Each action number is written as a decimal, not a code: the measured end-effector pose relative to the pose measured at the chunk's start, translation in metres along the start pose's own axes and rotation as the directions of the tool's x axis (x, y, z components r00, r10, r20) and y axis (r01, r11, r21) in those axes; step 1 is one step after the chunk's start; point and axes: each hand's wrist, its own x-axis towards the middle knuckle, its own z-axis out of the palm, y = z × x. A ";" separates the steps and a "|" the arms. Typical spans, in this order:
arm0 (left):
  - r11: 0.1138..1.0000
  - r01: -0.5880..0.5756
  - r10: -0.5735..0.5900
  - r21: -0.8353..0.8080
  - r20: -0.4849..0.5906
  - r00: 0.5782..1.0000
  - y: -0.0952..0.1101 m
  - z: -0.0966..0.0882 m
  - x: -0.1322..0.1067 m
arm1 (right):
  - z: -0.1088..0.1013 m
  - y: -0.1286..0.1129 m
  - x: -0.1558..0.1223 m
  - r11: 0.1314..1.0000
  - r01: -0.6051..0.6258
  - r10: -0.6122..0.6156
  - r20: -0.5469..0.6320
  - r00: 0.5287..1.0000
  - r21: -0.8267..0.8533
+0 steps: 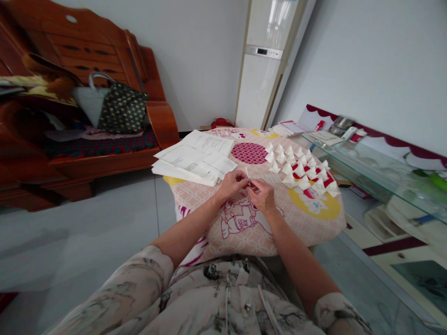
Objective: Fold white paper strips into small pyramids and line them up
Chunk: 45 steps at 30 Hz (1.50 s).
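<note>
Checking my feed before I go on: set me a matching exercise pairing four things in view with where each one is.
Things:
1 paper sheets
2 folded white triangles
3 patterned bag
4 small paper piece

Places:
A on the wooden bench
B pinched between left hand and right hand
C on the table, left of the hands
D on the table, in rows right of the hands

Pairs: 1-C; 2-D; 3-A; 4-B

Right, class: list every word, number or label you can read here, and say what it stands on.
None reads clearly.
Printed sheets: lines of print, too small.
Air conditioner panel: dark display, blurred.
Tablecloth cartoon: letters, blurred.
Items on glass shelf: red labels, blurred.
Paper slip pinched by left hand and right hand: no print legible.
</note>
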 end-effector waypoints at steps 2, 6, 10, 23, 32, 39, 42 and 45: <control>1.000 0.009 -0.009 0.006 0.004 1.000 0.000 0.000 0.000 | 0.000 0.000 0.000 1.000 -0.007 0.007 0.005 1.000 -0.003; 1.000 0.026 -0.026 0.000 0.010 1.000 0.000 0.000 0.000 | -0.001 0.000 0.000 1.000 0.005 -0.006 -0.009 1.000 -0.025; 0.999 0.029 -0.029 0.030 0.008 1.000 -0.002 0.000 0.001 | 0.001 0.003 -0.001 0.999 0.019 -0.019 -0.021 1.000 -0.032; 0.996 0.064 -0.066 0.057 0.023 0.998 0.001 0.003 0.000 | 0.000 0.005 -0.001 0.996 -0.090 0.090 -0.014 0.996 0.029; 0.990 0.056 -0.059 0.129 0.021 0.998 0.000 0.002 0.001 | 0.001 0.005 -0.002 0.994 -0.102 0.102 -0.006 0.995 0.030; 0.986 0.045 -0.051 0.161 0.035 0.998 -0.003 0.003 0.001 | 0.003 0.006 -0.002 0.993 -0.113 0.113 -0.031 0.993 0.022; 0.980 0.031 -0.035 0.197 0.018 0.999 -0.005 0.004 0.002 | 0.004 0.008 -0.003 0.991 -0.130 0.131 -0.030 0.991 0.028; 0.975 0.014 -0.018 0.221 0.018 1.000 -0.004 0.004 0.002 | 0.005 0.010 -0.004 0.991 -0.130 0.131 -0.031 0.991 0.031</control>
